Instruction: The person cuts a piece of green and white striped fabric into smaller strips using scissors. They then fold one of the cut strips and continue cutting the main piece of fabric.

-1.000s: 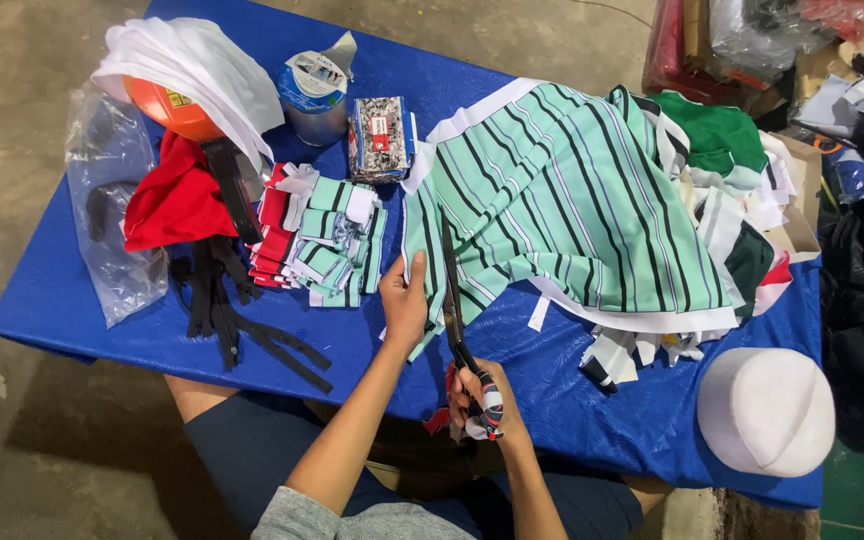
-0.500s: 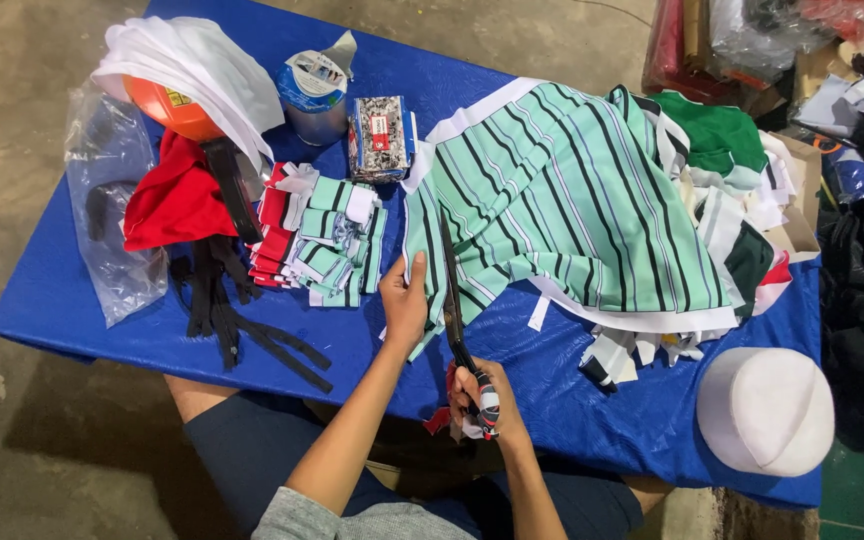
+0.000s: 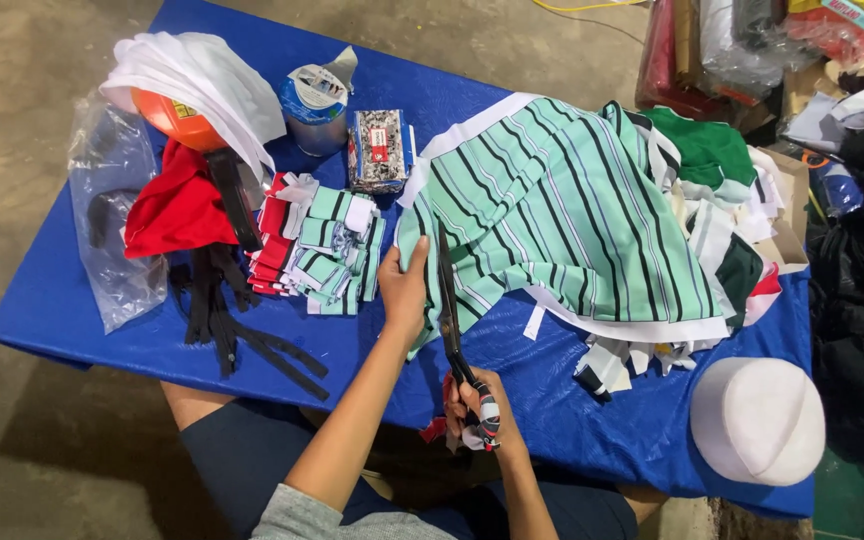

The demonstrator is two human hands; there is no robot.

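At a blue table (image 3: 82, 330), your left hand (image 3: 404, 290) is pinning down the edge of the green striped fabric (image 3: 562, 215) spread at its centre, while your right hand (image 3: 479, 405) is gripping the scissors (image 3: 450, 315), blades lying along that edge. A stack of cut pieces (image 3: 317, 245) is sitting just left.

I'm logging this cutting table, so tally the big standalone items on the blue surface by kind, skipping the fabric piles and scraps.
Scissors: 1
White cap: 1
Tape roll: 1
Patterned packet: 1
Clear plastic bag: 1
Orange ball-like thing: 1
Total: 6
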